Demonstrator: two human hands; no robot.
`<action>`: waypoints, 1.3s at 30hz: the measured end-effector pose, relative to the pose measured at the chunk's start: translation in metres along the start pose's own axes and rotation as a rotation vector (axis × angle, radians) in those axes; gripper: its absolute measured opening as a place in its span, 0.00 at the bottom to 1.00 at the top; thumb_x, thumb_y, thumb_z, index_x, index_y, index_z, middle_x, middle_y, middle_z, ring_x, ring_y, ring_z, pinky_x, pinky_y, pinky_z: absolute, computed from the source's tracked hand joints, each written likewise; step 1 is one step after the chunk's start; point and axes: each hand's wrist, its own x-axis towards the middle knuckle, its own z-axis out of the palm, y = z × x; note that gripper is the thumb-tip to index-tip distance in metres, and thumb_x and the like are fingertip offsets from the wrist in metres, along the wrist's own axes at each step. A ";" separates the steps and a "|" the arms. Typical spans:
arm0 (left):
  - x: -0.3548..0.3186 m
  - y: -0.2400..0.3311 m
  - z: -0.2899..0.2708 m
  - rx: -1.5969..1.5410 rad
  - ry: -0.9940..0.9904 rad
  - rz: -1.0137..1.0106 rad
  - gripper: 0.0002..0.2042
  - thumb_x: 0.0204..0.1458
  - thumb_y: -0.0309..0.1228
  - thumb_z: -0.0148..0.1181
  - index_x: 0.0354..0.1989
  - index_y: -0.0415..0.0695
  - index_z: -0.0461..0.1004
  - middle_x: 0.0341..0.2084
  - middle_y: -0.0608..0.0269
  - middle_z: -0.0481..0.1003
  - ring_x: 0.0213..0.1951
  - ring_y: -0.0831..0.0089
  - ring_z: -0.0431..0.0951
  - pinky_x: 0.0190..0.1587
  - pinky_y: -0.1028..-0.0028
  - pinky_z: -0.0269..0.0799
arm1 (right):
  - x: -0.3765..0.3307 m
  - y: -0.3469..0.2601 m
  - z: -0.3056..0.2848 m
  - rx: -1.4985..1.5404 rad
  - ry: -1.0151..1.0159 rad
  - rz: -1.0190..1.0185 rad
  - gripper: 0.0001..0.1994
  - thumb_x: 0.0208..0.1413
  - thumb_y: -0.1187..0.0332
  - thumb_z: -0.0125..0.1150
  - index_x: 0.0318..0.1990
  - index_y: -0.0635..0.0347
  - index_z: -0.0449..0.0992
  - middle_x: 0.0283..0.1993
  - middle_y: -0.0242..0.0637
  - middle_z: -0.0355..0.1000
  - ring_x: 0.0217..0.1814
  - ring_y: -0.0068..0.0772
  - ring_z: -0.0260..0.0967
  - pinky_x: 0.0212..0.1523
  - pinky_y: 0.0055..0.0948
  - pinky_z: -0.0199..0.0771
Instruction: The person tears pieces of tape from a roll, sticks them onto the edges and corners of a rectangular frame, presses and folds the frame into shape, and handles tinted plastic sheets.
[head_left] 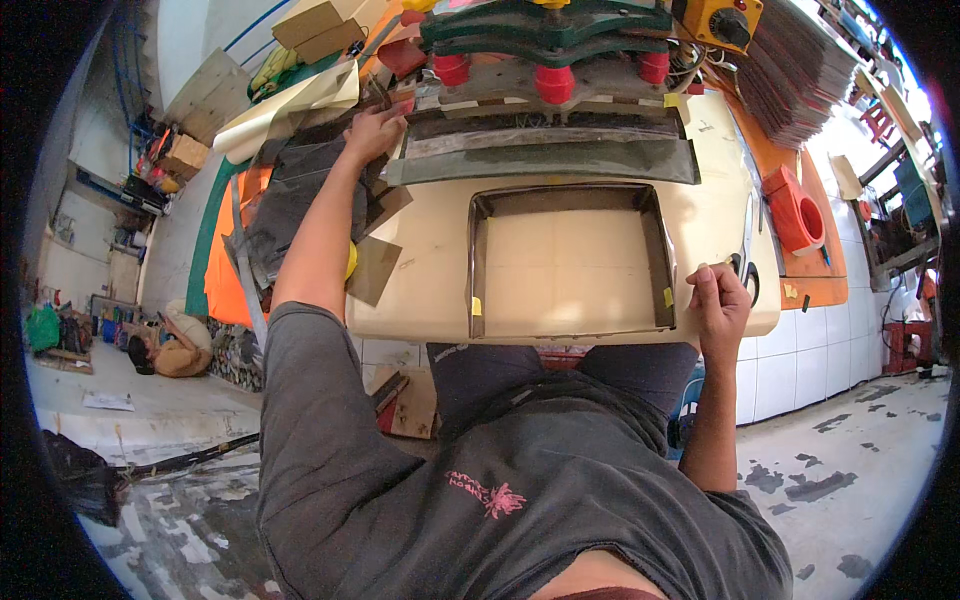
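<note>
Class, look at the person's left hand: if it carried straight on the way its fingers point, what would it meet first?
Probably the press machine: the left hand already rests beside its dark plate, though depth is unclear.

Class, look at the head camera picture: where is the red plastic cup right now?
The red plastic cup lies on its side at the right of the head view, on the orange surface just beyond the cream worktable, up and right of the right hand.

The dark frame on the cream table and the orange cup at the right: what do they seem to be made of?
Dark frame: probably thin metal, dull grey-brown, with upright walls and sharp folded corners. Orange cup: likely plastic, evenly coloured and smooth with a soft shine. Cream table: maybe laminated board, smooth and matte.
</note>
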 end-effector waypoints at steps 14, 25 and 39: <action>0.010 -0.002 -0.041 -1.182 0.224 -0.129 0.30 0.64 0.28 0.63 0.74 0.31 0.66 0.71 0.53 0.71 0.70 0.66 0.71 0.73 0.69 0.61 | 0.015 0.014 -0.017 -0.049 -0.019 0.025 0.16 0.76 0.63 0.59 0.36 0.64 0.80 0.24 0.23 0.66 0.25 0.13 0.60 0.28 0.19 0.58; -0.001 -0.055 -0.143 -1.543 0.580 0.220 0.25 0.69 0.18 0.51 0.75 0.35 0.66 0.70 0.53 0.72 0.67 0.63 0.74 0.71 0.65 0.70 | 0.010 0.011 -0.010 -0.023 -0.009 -0.003 0.17 0.75 0.59 0.62 0.35 0.63 0.80 0.23 0.24 0.68 0.25 0.14 0.62 0.27 0.21 0.58; -0.099 0.042 -0.247 -1.500 0.799 0.392 0.24 0.68 0.18 0.50 0.73 0.38 0.69 0.66 0.54 0.76 0.63 0.64 0.78 0.69 0.62 0.72 | 0.012 0.007 -0.025 -0.040 -0.019 -0.014 0.17 0.75 0.60 0.62 0.35 0.63 0.80 0.25 0.25 0.69 0.26 0.15 0.64 0.29 0.21 0.60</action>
